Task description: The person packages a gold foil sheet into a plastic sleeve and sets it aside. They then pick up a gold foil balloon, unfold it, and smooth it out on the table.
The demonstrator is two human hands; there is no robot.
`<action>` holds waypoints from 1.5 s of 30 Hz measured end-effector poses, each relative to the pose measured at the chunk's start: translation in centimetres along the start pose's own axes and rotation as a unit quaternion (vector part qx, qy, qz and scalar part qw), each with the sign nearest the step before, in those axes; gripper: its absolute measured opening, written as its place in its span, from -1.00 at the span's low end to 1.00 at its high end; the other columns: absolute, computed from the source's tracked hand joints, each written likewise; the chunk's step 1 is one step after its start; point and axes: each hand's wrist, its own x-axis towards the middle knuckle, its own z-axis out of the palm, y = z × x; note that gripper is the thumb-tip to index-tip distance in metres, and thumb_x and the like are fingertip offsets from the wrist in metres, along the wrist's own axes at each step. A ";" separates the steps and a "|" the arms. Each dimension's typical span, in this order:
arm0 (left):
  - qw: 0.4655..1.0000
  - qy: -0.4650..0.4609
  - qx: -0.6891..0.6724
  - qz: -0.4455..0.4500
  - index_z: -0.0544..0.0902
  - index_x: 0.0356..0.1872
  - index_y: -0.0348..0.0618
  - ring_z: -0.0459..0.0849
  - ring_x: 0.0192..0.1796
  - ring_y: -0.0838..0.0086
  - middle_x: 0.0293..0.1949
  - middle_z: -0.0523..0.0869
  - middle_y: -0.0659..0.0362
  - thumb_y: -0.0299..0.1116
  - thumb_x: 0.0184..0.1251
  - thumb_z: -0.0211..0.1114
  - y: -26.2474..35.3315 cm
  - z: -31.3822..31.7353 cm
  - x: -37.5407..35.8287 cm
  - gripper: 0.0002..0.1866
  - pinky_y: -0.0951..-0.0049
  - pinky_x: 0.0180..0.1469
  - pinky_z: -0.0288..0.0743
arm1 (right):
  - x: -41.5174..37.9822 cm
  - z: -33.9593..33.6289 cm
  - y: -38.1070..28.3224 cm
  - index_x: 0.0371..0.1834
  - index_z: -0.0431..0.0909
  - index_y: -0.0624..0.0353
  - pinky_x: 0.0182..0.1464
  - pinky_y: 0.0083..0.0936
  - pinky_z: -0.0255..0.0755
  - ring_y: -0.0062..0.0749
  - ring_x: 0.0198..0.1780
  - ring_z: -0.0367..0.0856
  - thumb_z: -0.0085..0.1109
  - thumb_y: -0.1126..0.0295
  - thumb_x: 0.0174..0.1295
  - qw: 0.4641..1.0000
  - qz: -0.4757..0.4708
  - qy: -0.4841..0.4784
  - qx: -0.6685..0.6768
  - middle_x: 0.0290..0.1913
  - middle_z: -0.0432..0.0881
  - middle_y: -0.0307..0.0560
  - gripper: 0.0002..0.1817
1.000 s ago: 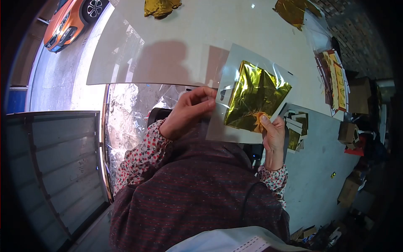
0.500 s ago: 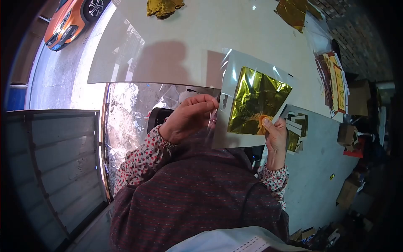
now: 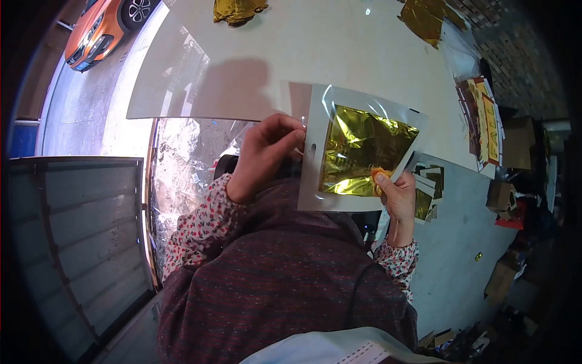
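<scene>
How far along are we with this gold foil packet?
Done, it seems: the shiny gold foil piece lies over the slotted white card, under clear plastic film. In hand: the right hand grips the lower right corner; the left hand has its fingers at the left edge. Left: perhaps closing the film there, though I can't tell whether it's sealed. Crumpled gold foil also lies on the pale table.

1 head-worn camera gives the 1 view; it looks forward and steeply down over the wearer's dark top (image 3: 273, 261), with pale blue cloth (image 3: 321, 349) very close at the bottom edge; the left hand (image 3: 265, 155) and right hand (image 3: 398, 197) sit near mid-frame; the table (image 3: 339, 48) spreads beyond them; the wide, curved view also reaches a distant orange car (image 3: 94, 36), upper left, and the floor (image 3: 454, 242), right.
</scene>
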 end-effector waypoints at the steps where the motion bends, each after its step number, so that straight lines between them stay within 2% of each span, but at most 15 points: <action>1: 0.998 -0.001 -0.042 -0.038 0.65 -0.17 -0.25 0.71 -0.24 0.62 -0.29 0.74 0.24 -0.40 0.45 0.29 0.1 -0.3 0.2 -0.88 0.60 -0.21 0.60 | 0.0 0.2 -0.1 -0.19 0.76 0.26 -0.65 -0.72 -0.01 -0.86 -0.67 0.24 0.41 0.38 0.27 1.000 -0.006 0.001 -0.002 -0.57 0.60 -0.37 -0.83; 5: 0.988 -0.016 -0.116 -0.100 0.63 -0.19 -0.22 0.71 -0.21 0.61 -0.27 0.74 0.24 -0.40 0.43 0.32 0.0 -0.9 0.2 -0.89 0.57 -0.17 0.64 | 0.1 0.4 -0.5 -0.19 0.77 0.25 -0.66 -0.72 -0.04 -0.86 -0.69 0.22 0.42 0.36 0.27 1.000 0.009 0.001 -0.004 -0.58 0.60 -0.38 -0.82; 11: 0.990 0.004 -0.103 -0.099 0.62 -0.26 -0.24 0.68 -0.29 0.63 -0.36 0.70 0.27 -0.42 0.45 0.28 0.4 -0.6 0.3 -0.89 0.59 -0.18 0.62 | 0.4 0.5 0.3 -0.19 0.76 0.25 -0.66 -0.73 -0.03 -0.86 -0.69 0.22 0.42 0.36 0.26 1.000 0.003 -0.010 0.013 -0.56 0.61 -0.37 -0.82; 14: 0.999 -0.004 -0.005 -0.036 0.62 -0.27 -0.28 0.66 -0.35 0.65 -0.43 0.69 0.27 -0.42 0.46 0.28 0.6 -1.2 0.8 -0.87 0.60 -0.23 0.59 | 0.2 0.8 0.1 -0.19 0.76 0.26 -0.65 -0.74 -0.01 -0.86 -0.67 0.24 0.42 0.37 0.26 1.000 0.004 -0.010 0.018 -0.54 0.62 -0.37 -0.82; 17: 0.980 0.029 0.176 0.089 0.63 -0.26 -0.31 0.65 -0.39 0.66 -0.48 0.68 0.26 -0.40 0.46 0.28 0.6 -0.4 1.0 -0.84 0.60 -0.30 0.55 | 0.0 1.1 0.0 -0.18 0.75 0.27 -0.62 -0.74 0.03 -0.85 -0.64 0.28 0.42 0.40 0.27 1.000 0.006 0.005 0.021 -0.49 0.65 -0.34 -0.83; 20: 0.984 0.026 0.136 0.117 0.63 -0.23 -0.30 0.65 -0.38 0.66 -0.47 0.69 0.25 -0.40 0.46 0.29 0.1 -0.2 1.2 -0.85 0.59 -0.34 0.54 | 0.2 1.9 0.5 -0.16 0.74 0.27 -0.59 -0.73 0.08 -0.83 -0.60 0.33 0.41 0.42 0.27 0.998 -0.027 0.046 0.037 -0.43 0.69 -0.30 -0.84; 23: 0.968 -0.006 0.238 0.078 0.64 -0.22 -0.29 0.61 -0.39 0.68 -0.43 0.69 0.26 -0.37 0.46 0.29 -1.1 -0.7 0.8 -0.84 0.62 -0.34 0.50 | 0.3 2.0 0.2 -0.15 0.73 0.28 -0.53 -0.73 0.18 -0.79 -0.53 0.42 0.40 0.45 0.28 0.997 -0.018 0.058 0.057 -0.36 0.72 -0.26 -0.84; 26: 0.999 0.003 0.029 0.034 0.66 -0.09 -0.25 0.56 -0.41 0.70 -0.36 0.70 0.29 -0.39 0.43 0.32 -1.7 -0.6 0.8 -0.84 0.63 -0.32 0.46 | 0.2 2.1 0.0 -0.16 0.73 0.29 -0.52 -0.73 0.20 -0.78 -0.52 0.44 0.39 0.43 0.28 0.996 0.010 0.067 0.057 -0.37 0.71 -0.27 -0.84; 28: 0.995 -0.010 -0.049 -0.086 0.66 0.01 -0.24 0.55 -0.41 0.70 -0.35 0.70 0.32 -0.43 0.41 0.33 -0.6 -0.2 0.1 -0.78 0.63 -0.31 0.45 | 0.5 2.5 0.1 -0.15 0.73 0.28 -0.55 -0.73 0.15 -0.80 -0.54 0.41 0.39 0.42 0.29 0.995 0.018 0.078 0.064 -0.38 0.71 -0.27 -0.84; 30: 0.976 -0.084 -0.109 -0.170 0.64 0.13 -0.27 0.65 -0.32 0.65 -0.26 0.74 0.30 -0.47 0.38 0.35 -1.0 -1.0 -0.7 -0.67 0.59 -0.23 0.53 | 0.9 3.6 0.2 -0.14 0.73 0.27 -0.46 -0.72 0.22 -0.79 -0.48 0.44 0.39 0.41 0.29 0.994 0.007 0.081 0.069 -0.35 0.71 -0.27 -0.82; 33: 0.962 -0.070 -0.148 -0.217 0.63 0.10 -0.32 0.72 -0.19 0.59 -0.16 0.77 0.21 -0.43 0.38 0.36 -3.4 -0.5 -1.2 -0.68 0.54 -0.12 0.61 | 1.2 4.1 -0.1 -0.13 0.72 0.27 -0.21 -0.67 0.42 -0.74 -0.28 0.55 0.40 0.40 0.29 0.994 0.037 0.047 0.097 -0.26 0.71 -0.28 -0.81; 37: 0.955 -0.077 -0.184 -0.221 0.58 0.16 -0.28 0.74 -0.03 0.44 -0.01 0.75 0.10 -0.44 0.34 0.38 -3.3 -0.7 -1.3 -0.61 0.36 0.07 0.63 | 0.9 3.1 -1.2 -0.09 0.69 0.27 -0.25 -0.71 0.39 -0.77 -0.31 0.51 0.29 0.39 0.38 0.993 0.092 0.006 0.077 -0.30 0.67 -0.34 -0.82; 39: 0.956 -0.071 -0.191 -0.211 0.59 0.13 -0.26 0.74 -0.06 0.45 -0.05 0.76 0.13 -0.42 0.35 0.38 -3.2 -0.6 -1.3 -0.64 0.38 0.04 0.63 | 1.1 1.7 -1.9 0.00 0.63 0.26 -0.24 -0.73 0.43 -0.74 -0.30 0.55 0.23 0.37 0.42 0.997 0.054 0.033 0.044 -0.36 0.66 -0.33 -0.79; 42: 0.958 -0.056 -0.191 -0.205 0.62 0.08 -0.25 0.74 -0.12 0.49 -0.09 0.77 0.16 -0.41 0.36 0.38 -3.4 -0.7 -1.4 -0.68 0.42 -0.03 0.64 | 0.5 2.2 -2.4 -0.01 0.62 0.21 -0.35 -0.77 0.41 -0.72 -0.41 0.56 0.21 0.37 0.42 0.952 -0.142 0.247 -0.110 -0.39 0.66 -0.30 -0.81; 45: 0.957 -0.054 -0.194 -0.209 0.67 0.01 -0.27 0.74 -0.20 0.54 -0.14 0.78 0.19 -0.40 0.35 0.40 -3.7 -0.5 -1.6 -0.73 0.48 -0.13 0.65 | -1.1 1.7 -3.7 -0.04 0.63 0.21 -0.41 -0.75 0.40 -0.72 -0.46 0.55 0.23 0.39 0.40 0.964 -0.063 0.195 -0.168 -0.39 0.68 -0.30 -0.83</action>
